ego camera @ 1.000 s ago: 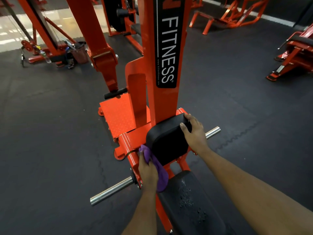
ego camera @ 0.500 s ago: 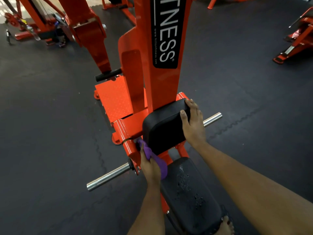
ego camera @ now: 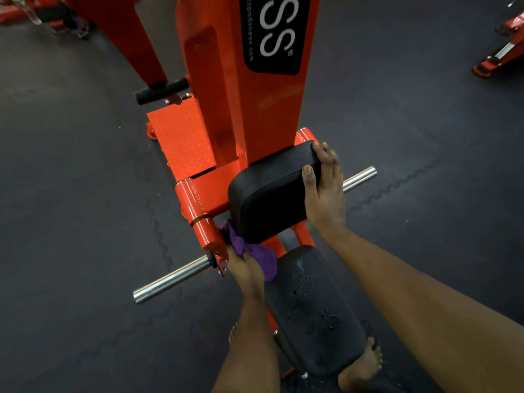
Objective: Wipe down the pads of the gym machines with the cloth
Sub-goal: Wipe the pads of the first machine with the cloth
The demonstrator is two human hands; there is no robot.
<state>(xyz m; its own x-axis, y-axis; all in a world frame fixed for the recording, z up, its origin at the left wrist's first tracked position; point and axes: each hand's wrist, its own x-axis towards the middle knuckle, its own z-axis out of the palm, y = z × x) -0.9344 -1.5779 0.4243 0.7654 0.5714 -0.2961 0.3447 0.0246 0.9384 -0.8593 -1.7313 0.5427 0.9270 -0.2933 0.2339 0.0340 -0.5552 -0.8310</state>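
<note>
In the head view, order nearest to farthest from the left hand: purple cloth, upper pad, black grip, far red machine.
1. purple cloth, held in the left hand.
2. upper pad, just ahead.
3. black grip, ahead left.
4. far red machine, top right.

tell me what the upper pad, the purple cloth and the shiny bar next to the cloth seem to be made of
The upper pad looks like vinyl or leatherette, probably over foam: black, with a dull sheen and rounded edges. The purple cloth is soft fabric, maybe microfibre, since it bunches and folds. The bar is bare metal, likely chromed or polished steel, given its bright reflective streaks.
</note>
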